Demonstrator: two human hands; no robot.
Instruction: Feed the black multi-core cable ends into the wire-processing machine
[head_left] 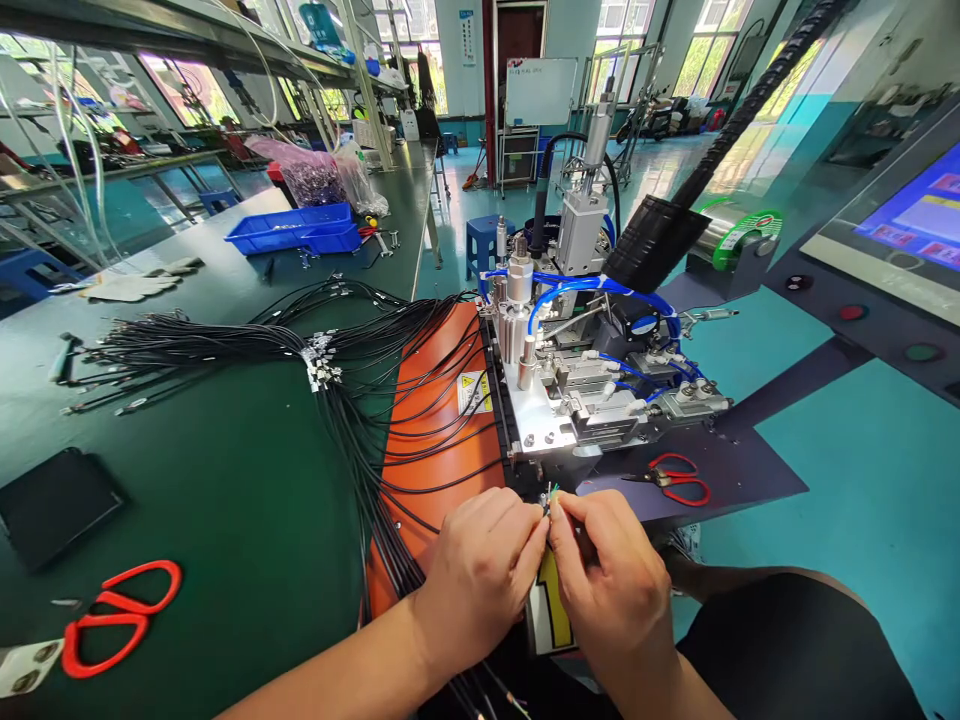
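Observation:
My left hand (487, 555) and my right hand (611, 575) meet in front of the machine, fingertips pinched together. Between them is the end of a black cable, where thin coloured wires (553, 492), green and white, stick up. The left fingers grip the cable end; those of the right pinch the wires. Just beyond my hands stands the metal machine (600, 400) with blue air tubes. A large bundle of black cables (360, 450) runs past my left hand, with some lying across the orange surface (431, 400). The cable's course below my fingers is hidden.
Red-handled scissors (120, 615) lie on the green table (247, 560), near a black flat object (60, 505). Smaller red-handled snips (679, 480) rest on the machine's dark plate. A blue tray (296, 232) stands farther back. At right are a solder spool (739, 235) and a control screen (915, 220).

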